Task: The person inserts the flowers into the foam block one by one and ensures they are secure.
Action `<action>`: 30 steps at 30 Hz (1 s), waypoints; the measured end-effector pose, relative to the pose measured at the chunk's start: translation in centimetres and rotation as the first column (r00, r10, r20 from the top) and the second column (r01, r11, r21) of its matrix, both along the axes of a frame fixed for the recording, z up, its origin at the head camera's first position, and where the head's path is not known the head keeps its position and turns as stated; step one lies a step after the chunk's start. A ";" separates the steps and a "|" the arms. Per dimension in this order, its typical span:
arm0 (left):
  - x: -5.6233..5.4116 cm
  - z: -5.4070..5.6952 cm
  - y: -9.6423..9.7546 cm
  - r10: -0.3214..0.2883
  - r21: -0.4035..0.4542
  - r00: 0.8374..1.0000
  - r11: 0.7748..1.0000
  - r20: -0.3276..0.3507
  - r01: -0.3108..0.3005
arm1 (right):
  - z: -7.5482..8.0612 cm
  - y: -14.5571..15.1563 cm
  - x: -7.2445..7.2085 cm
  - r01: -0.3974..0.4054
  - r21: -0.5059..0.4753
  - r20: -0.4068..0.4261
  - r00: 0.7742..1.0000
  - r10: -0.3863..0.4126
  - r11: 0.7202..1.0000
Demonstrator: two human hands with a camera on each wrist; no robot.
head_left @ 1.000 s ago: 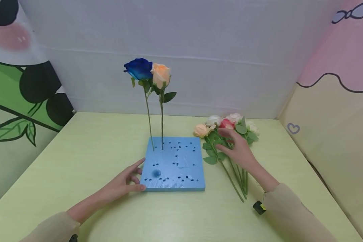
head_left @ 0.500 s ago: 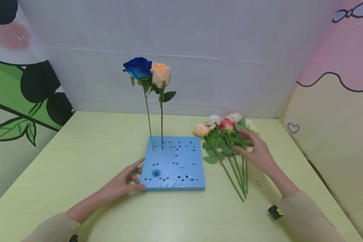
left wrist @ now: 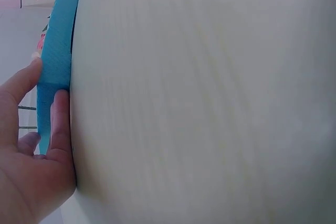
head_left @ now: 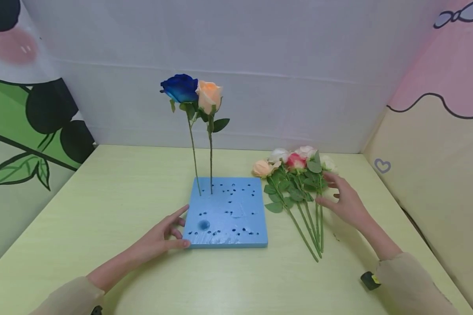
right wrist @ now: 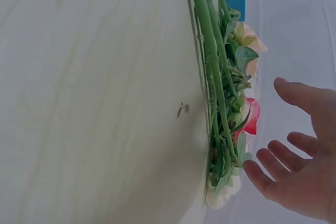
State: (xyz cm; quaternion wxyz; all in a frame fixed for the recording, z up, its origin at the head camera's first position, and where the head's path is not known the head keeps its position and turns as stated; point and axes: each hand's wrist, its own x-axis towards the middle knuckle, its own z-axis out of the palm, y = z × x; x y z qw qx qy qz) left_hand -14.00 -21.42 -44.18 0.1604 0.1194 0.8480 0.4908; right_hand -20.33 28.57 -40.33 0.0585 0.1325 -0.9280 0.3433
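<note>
My left hand (head_left: pixel 161 236) holds the left edge of a blue foam block (head_left: pixel 236 223), thumb at the near corner and fingers along the side. Small holes and one larger dent mark its top. A blue rose (head_left: pixel 180 88) and a peach rose (head_left: pixel 210 97) stand upright in the block's far left part. My right hand (head_left: pixel 347 201) hovers at the right side of a bunch of lying roses, fingers spread and nothing held. The bunch has a peach rose (head_left: pixel 262 169), a red-pink rose (head_left: pixel 296 161) and several pale ones. Green stems (right wrist: pixel 211 51) run close below that hand in the right wrist view.
Everything rests on a pale wooden table (head_left: pixel 142 183). A light cloth wall (head_left: pixel 276 109) stands behind it, with painted panels at both sides. A black device (head_left: pixel 370 281) with a yellow mark sits at the right sleeve.
My right hand has moved from above the middle of the bunch to its right side, uncovering the red-pink rose and leaves. The left hand and the block have stayed in place.
</note>
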 end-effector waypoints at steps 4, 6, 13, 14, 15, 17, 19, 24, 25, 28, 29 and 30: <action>-0.1 0.1 0.0 -0.009 0.012 1.000 1.000 -0.002 0.009 | -0.2 0.5 0.2 -0.013 0.037 0.048 0.999 0.011 0.999; -0.1 0.1 0.1 -0.010 0.016 1.000 1.000 0.000 0.010 | -0.2 0.6 0.2 -0.018 0.052 0.075 0.997 0.014 0.998; -0.1 0.2 0.1 -0.007 0.014 1.000 1.000 0.004 0.007 | -0.5 1.4 0.0 -0.053 0.042 0.151 0.988 0.046 0.998; 0.0 0.2 0.1 -0.008 0.014 1.000 1.000 0.004 0.008 | -0.7 1.6 -0.1 -0.059 0.038 0.157 0.986 0.052 0.998; 0.0 0.2 0.1 -0.010 0.013 1.000 1.000 0.003 0.010 | -0.9 1.9 -0.3 -0.063 0.032 0.166 0.985 0.057 0.997; 0.0 0.1 0.1 -0.012 0.011 1.000 1.000 0.001 0.012 | -1.2 2.2 -0.4 -0.074 0.022 0.179 0.982 0.068 0.997; 0.0 0.1 0.1 -0.011 0.010 1.000 1.000 0.001 0.011 | -1.4 2.5 -0.6 -0.083 0.013 0.192 0.978 0.079 0.996; 0.0 0.2 0.1 -0.009 0.010 1.000 1.000 0.001 0.009 | -1.5 2.8 -1.0 -0.110 -0.016 0.232 0.966 0.111 0.994; 0.0 0.2 0.0 -0.008 0.010 1.000 1.000 0.001 0.008 | -1.6 2.8 -1.2 -0.116 -0.019 0.239 0.964 0.117 0.993; -0.1 0.1 0.0 -0.008 0.007 1.000 1.000 0.001 0.008 | -1.9 2.9 -1.5 -0.127 -0.032 0.272 0.953 0.131 0.991; -0.1 0.1 0.0 -0.007 0.007 1.000 1.000 0.002 0.007 | -2.0 2.9 -1.6 -0.126 -0.035 0.286 0.949 0.131 0.991; -0.1 0.1 0.0 -0.005 0.008 1.000 1.000 0.003 0.005 | -2.2 2.9 -1.7 -0.124 -0.036 0.298 0.946 0.129 0.992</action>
